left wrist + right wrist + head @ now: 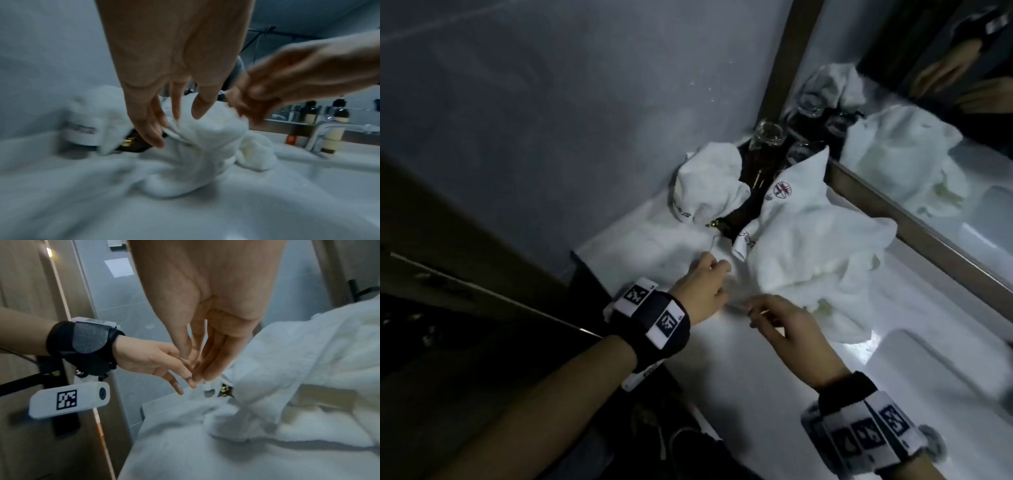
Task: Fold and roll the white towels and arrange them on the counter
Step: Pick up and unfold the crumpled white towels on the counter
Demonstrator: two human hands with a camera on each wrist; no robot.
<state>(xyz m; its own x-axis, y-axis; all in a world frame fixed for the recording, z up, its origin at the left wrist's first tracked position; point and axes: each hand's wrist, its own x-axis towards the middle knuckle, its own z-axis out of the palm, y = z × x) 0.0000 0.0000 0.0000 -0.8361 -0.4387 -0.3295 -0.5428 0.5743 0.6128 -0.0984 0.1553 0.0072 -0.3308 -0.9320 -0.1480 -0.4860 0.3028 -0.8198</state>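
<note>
Lying crumpled on the counter (739, 370), white towels (811, 246) bear logos.

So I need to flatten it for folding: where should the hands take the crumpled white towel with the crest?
Probably the loose edge of the crumpled towel nearest the left hand and right hand, approached from the counter's front; its far end leans against the glasses.

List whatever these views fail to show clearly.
- Tray, head view: mostly covered by towels.
- Towel lettering, left wrist view: blurred, unreadable.
- Left hand grip, head view: fingertips hidden behind the hand.
- Sink, head view: cut off by the right edge.
</note>
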